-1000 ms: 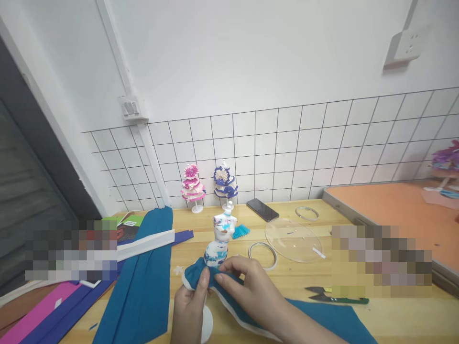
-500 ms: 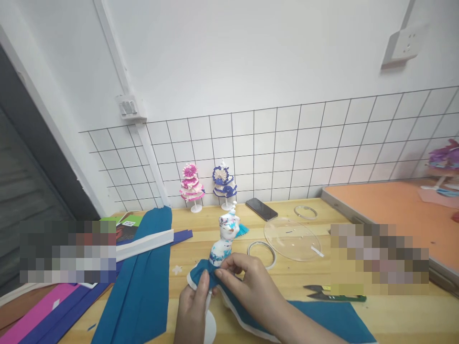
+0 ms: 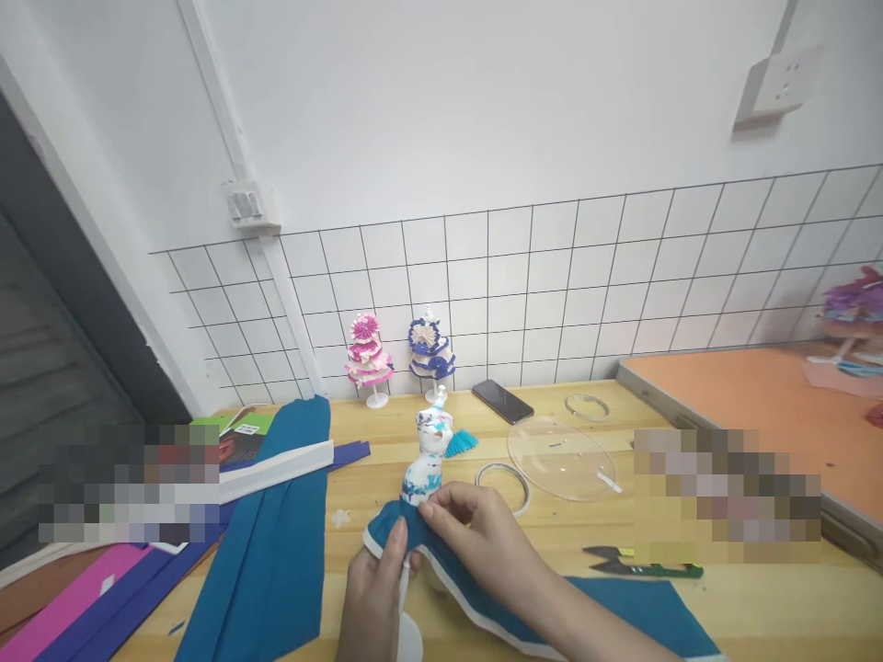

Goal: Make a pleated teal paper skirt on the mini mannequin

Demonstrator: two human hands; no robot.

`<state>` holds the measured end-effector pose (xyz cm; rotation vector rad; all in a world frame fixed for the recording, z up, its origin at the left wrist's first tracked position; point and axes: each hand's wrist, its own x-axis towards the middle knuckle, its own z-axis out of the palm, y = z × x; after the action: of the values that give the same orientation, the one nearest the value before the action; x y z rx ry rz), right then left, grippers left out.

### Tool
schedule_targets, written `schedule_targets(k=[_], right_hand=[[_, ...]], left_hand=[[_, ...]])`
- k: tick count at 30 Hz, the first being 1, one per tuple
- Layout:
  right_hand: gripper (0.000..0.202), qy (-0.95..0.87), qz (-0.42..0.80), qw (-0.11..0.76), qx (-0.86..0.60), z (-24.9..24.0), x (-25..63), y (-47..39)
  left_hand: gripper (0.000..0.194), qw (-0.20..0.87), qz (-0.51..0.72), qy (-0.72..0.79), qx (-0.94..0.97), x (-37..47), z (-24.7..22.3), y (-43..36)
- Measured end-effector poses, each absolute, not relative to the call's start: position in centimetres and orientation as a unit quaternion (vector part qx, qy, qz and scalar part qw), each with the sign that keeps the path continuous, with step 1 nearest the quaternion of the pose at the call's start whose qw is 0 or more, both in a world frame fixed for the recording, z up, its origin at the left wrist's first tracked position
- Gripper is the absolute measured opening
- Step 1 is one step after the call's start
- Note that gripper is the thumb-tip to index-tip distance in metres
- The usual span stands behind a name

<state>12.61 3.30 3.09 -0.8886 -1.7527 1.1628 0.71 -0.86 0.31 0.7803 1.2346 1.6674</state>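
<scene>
Over the wooden tabletop (image 3: 552, 544), left hand (image 3: 372, 588) and right hand (image 3: 487, 542) pinch teal fabric (image 3: 473, 602) against a small mannequin (image 3: 433, 446)

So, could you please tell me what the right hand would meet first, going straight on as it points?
The right hand would first press into the teal fabric it touches, then probably the small dress form just beyond, though depth there is hard to judge.
</scene>
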Motion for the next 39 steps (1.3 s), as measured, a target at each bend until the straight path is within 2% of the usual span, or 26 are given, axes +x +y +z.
schedule_targets(k=[11, 17, 21, 26, 30, 35, 39], right_hand=[[0.021, -0.675, 0.519, 0.409, -0.328, 3.4, 12.5, 3.2], [0.017, -0.703, 0.476, 0.396, -0.349, 3.3, 12.5, 3.0], [0.008, -0.684, 0.503, 0.395, -0.352, 3.3, 12.4, 2.9], [0.014, -0.676, 0.490, 0.395, -0.383, 3.0, 12.3, 3.0], [0.007, -0.718, 0.458, 0.379, -0.361, 3.4, 12.5, 2.8], [0.016, -0.757, 0.399, 0.388, -0.341, 3.8, 12.7, 2.6], [0.019, -0.752, 0.403, 0.405, -0.330, 3.7, 12.7, 2.6]], left_hand=[[0.027, 0.378, 0.701, 0.513, 0.320, 1.2, 0.7, -0.3], [0.026, 0.402, 0.659, 0.547, 0.324, 0.2, 1.1, -0.4], [0.022, 0.398, 0.657, 0.546, 0.335, 0.1, 1.0, -0.3], [0.022, 0.376, 0.653, 0.574, 0.321, -0.2, 1.1, -0.4], [0.023, 0.369, 0.656, 0.572, 0.324, -0.6, 1.1, -0.3], [0.026, 0.373, 0.659, 0.573, 0.314, -0.6, 1.2, -0.2], [0.027, 0.389, 0.667, 0.554, 0.312, -0.3, 1.3, -0.3]])
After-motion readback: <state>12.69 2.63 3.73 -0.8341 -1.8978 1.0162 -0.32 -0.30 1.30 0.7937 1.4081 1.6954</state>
